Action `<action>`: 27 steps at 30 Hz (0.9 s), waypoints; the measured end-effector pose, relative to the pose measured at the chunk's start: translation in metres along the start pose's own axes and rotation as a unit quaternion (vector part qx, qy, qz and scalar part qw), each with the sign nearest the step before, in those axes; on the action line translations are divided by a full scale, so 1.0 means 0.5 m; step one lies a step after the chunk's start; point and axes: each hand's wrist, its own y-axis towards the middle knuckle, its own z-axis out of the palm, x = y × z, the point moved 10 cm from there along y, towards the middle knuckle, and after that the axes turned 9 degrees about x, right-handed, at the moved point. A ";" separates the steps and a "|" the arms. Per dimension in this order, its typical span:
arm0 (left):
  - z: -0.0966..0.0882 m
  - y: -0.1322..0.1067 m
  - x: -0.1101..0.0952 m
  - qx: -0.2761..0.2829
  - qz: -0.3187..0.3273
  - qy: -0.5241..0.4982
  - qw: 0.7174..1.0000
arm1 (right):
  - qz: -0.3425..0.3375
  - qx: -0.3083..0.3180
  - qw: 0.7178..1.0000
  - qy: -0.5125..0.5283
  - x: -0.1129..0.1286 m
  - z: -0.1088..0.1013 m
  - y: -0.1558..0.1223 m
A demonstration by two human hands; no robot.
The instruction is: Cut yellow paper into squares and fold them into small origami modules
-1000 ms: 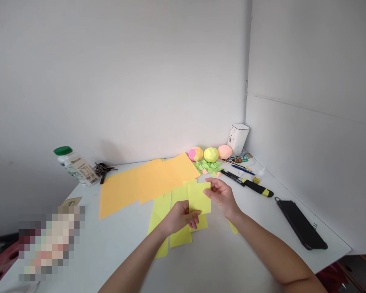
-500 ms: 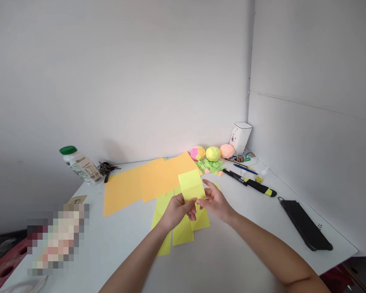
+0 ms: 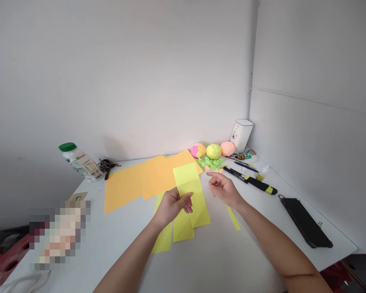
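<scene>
A rectangular yellow-green paper [image 3: 186,177] is pinched near its lower edge between the thumb and fingers of my left hand [image 3: 173,206]. It stands raised above other yellow-green paper pieces [image 3: 183,230] that lie side by side on the table. To the right of the held paper, and apart from it, hovers my right hand [image 3: 225,189]. Its index finger is stretched out and the other fingers are loosely bent, with nothing visible between them. Below that hand, a narrow yellow-green strip [image 3: 233,218] shows on the table, its upper end hidden by the hand.
Orange sheets [image 3: 125,187] lie behind at the left. Three faceted paper balls [image 3: 214,151] and small green scraps [image 3: 212,163] are near the wall. A black-and-yellow cutter [image 3: 260,185], glue bottle [image 3: 261,175] and black phone [image 3: 305,221] lie right. A green-capped bottle [image 3: 82,162] stands left.
My right hand has come off the paper and moved a little right and up. More of the narrow strip now shows. My left hand still holds the paper, shifted slightly left.
</scene>
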 end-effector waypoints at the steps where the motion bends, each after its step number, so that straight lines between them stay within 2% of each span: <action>1: -0.004 0.000 0.002 -0.004 0.004 0.019 1.000 | 0.003 0.013 1.000 0.002 0.002 -0.001 0.001; 5: -0.012 0.007 0.010 -0.033 0.046 0.119 0.991 | 0.060 0.109 0.991 0.051 -0.015 0.047 -0.002; 7: -0.020 0.009 0.008 -0.062 0.064 0.134 0.987 | 0.038 0.090 0.994 0.057 -0.008 0.052 -0.002; 9: -0.030 0.008 0.004 -0.084 0.069 0.051 0.993 | -0.052 0.042 0.998 0.014 0.027 0.038 -0.004; 10: -0.027 0.010 0.004 -0.070 0.065 -0.027 0.995 | -0.109 0.028 0.993 -0.024 0.050 0.035 -0.010; 11: -0.016 0.012 0.003 -0.036 0.054 -0.120 0.991 | -0.163 0.024 0.984 -0.065 0.072 0.036 -0.017; 13: 0.025 0.012 -0.007 0.060 0.025 -0.279 0.958 | -0.250 0.030 0.957 -0.140 0.107 0.046 -0.035; 14: 0.040 0.009 -0.015 0.093 0.016 -0.313 0.945 | -0.277 0.039 0.945 -0.167 0.116 0.054 -0.042; 16: 0.045 0.004 -0.026 0.098 0.021 -0.311 0.945 | -0.295 0.043 0.932 -0.204 0.123 0.064 -0.048; 18: 0.037 0.001 -0.028 0.074 0.040 -0.270 0.959 | -0.276 0.025 0.934 -0.225 0.119 0.063 -0.044; 21: 0.039 0.001 -0.028 0.080 0.063 -0.226 0.969 | -0.203 -0.012 0.958 -0.203 0.099 0.047 -0.030; 24: 0.047 0.002 -0.023 0.115 0.067 -0.235 0.963 | -0.114 -0.013 0.986 -0.125 0.064 0.038 -0.016; 27: 0.061 -0.001 -0.028 0.163 0.070 -0.260 0.949 | -0.053 -0.013 0.997 -0.052 0.034 0.035 -0.011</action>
